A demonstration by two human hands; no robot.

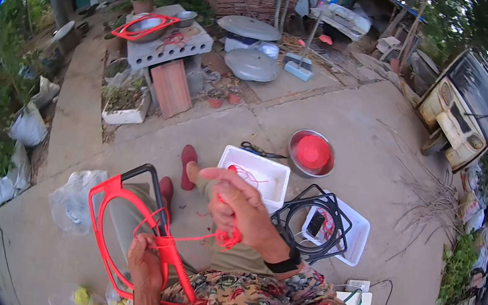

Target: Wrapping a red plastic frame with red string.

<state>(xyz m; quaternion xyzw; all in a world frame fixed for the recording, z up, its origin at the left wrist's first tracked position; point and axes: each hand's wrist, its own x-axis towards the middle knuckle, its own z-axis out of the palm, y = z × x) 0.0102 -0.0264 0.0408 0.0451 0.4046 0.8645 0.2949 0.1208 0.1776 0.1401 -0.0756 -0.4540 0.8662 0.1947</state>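
A frame [112, 221] with red bars, a red inner ring and a black bar stands tilted across my lap. My left hand [146, 273] is closed round its near side, fingertips at the place where red cord [191, 239] wraps the bars. The cord runs taut from there to my right hand [242, 211], raised in front of me. That hand is closed on a bundle of the red cord, with its index finger pointing left and loops hanging below the palm. Part of the frame's near side is hidden behind my left hand.
Ahead stand a white foam box [278, 173] with cord inside, scissors [263, 151] and a metal bowl [323, 171] holding a red bowl. To the right, black frames [302, 207] rest against a white tray [358, 240]. A plastic bag [75, 200] lies left.
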